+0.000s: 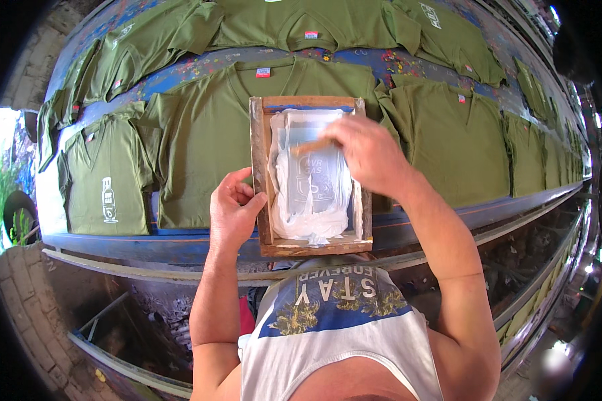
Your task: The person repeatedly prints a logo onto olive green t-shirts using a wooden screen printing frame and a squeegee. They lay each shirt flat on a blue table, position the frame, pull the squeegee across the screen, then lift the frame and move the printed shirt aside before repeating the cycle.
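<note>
Right hand working a wooden-edged tool inside a white-smeared frame

In the head view, the right hand (368, 150) is closing tightly round the wooden-edged tool (314, 145), both showing blurred. The tool is sitting just left of the gripping fingers, over the upper part of the mesh (312, 179) in the wooden frame (261, 160). Thick white paste (314, 228) is lying below that grip and along the inner sides of the frame.

The left hand (235, 208) is touching the frame's left bar, to the left of and lower than the right-hand grip. Its fingers are bending and its thumb is meeting the wood; whether they are clamping it, one cannot tell.

Under the frame, a green V-neck shirt (204, 140) is spreading out on both sides of the grip. Another green shirt (451, 147) is lying to the right of the right hand. Left of the left hand, a third shirt (87, 184) is showing a white bottle-shaped print (109, 200). Beyond both hands, more shirts (308, 23) are lying on the paint-specked blue table (180, 73).
</note>
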Demonstrator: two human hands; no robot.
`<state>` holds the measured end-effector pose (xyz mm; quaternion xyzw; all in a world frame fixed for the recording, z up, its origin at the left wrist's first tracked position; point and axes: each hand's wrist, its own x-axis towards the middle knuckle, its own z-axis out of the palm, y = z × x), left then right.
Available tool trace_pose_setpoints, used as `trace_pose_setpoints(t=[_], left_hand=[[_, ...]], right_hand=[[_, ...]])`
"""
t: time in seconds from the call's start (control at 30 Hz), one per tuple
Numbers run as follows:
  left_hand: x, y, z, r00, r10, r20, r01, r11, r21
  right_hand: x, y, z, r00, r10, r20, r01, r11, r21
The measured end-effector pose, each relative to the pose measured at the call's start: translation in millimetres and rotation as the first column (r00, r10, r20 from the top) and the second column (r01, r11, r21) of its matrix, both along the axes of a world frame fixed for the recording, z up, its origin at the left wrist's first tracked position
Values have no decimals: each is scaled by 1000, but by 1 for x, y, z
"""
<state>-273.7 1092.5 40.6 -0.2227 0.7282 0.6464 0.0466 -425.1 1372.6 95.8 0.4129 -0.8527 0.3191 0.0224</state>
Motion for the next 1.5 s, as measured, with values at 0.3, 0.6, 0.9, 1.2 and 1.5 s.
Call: trace_pose_setpoints(t=[0.3, 0.6, 0.9, 1.2, 1.5], left_hand=[[0, -2, -5, 1000, -6, -11, 6, 999, 38], [0, -3, -1, 1000, -23, 18, 24, 999, -37], [9, 14, -7, 993, 76, -91, -93, 974, -207], [21, 45, -11, 972, -6, -237, -144, 776, -613], [28, 46, -22, 901, -165, -400, -182, 695, -696]], right_hand=[[14, 1, -7, 1000, -27, -1, 27, 1000, 8], [139, 11, -4, 998, 54, 31, -54, 999, -6], [158, 30, -2, 959, 233, 163, -224, 972, -66], [159, 86, 0, 974, 171, 149, -116, 940, -321], [159, 115, -9, 980, 86, 178, -18, 937, -350]])
